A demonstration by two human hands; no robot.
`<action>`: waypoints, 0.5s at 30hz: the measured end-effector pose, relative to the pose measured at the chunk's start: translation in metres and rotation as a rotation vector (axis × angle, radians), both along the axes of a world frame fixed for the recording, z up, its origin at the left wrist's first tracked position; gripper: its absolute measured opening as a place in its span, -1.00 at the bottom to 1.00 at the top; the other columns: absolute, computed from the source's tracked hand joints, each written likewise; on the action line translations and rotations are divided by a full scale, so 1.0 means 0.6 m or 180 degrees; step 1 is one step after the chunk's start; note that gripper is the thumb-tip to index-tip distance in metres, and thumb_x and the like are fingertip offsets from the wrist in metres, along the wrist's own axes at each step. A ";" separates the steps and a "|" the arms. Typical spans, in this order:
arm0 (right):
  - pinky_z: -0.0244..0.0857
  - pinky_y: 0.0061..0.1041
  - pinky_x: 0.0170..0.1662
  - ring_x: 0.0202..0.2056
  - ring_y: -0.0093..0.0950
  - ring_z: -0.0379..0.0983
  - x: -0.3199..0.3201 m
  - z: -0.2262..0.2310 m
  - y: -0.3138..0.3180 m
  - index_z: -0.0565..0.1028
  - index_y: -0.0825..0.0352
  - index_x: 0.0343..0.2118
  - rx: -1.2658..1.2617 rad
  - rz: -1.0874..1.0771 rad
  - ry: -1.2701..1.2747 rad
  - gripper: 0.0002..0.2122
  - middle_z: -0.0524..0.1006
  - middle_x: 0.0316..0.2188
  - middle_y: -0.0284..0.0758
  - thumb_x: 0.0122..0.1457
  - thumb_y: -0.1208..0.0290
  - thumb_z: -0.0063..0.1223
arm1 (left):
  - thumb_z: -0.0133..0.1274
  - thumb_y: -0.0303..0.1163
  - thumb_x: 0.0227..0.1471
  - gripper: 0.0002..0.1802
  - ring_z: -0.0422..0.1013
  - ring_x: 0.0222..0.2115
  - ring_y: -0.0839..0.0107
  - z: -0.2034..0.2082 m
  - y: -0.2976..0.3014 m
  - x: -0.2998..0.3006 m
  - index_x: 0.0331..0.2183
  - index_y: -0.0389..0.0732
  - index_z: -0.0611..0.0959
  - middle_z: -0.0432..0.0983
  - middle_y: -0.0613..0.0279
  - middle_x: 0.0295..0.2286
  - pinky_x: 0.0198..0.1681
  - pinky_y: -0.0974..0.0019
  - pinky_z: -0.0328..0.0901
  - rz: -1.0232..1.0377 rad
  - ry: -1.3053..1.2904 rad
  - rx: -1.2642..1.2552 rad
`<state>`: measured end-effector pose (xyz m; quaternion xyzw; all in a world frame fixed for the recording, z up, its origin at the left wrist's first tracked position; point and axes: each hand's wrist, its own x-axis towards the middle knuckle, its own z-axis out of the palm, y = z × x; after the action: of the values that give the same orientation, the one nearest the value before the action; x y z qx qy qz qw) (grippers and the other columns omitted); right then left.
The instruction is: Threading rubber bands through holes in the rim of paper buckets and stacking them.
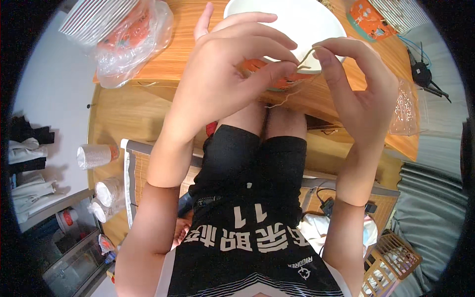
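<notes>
Both of my hands are raised over the near edge of the table, in front of a big round bowl (302,22) with a white inside and an orange printed outer wall. A thin tan strand (308,51), like string or dry fibre, runs between them. My left hand (227,62) pinches one part of it between thumb and forefinger, its other fingers spread. My right hand (363,81) pinches the strand's bent upper part between thumb and forefinger. One fine loose end (284,101) dangles below, over my knees. What the strand is made of I cannot tell.
Stacked paper bowls in plastic wrap (131,47) stand at the table's far left, and another stack (396,17) at the far right. A black cable device (422,74) and a clear plastic box (403,111) lie right. Wrapped cup stacks (96,156) stand on the floor left.
</notes>
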<state>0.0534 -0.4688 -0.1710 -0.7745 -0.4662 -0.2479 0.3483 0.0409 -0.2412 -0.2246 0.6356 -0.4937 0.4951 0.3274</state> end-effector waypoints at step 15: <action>0.36 -0.59 -0.07 -0.22 -0.54 0.54 0.011 0.014 -0.027 0.57 0.49 -0.20 0.0179 0.0198 0.0504 -0.88 0.62 -0.30 -0.27 0.22 0.61 0.14 | 0.29 -0.50 -0.06 -0.85 0.46 0.00 0.11 0.073 -0.034 -0.081 -0.34 -0.25 0.74 0.64 0.15 -0.29 -0.02 0.18 0.39 0.1198 0.3264 -0.0152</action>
<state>0.0599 -0.4848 -0.1626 -0.7668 -0.4539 -0.1879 0.4132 -0.0077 -0.2614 -0.1807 0.8652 -0.1371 0.1829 0.4462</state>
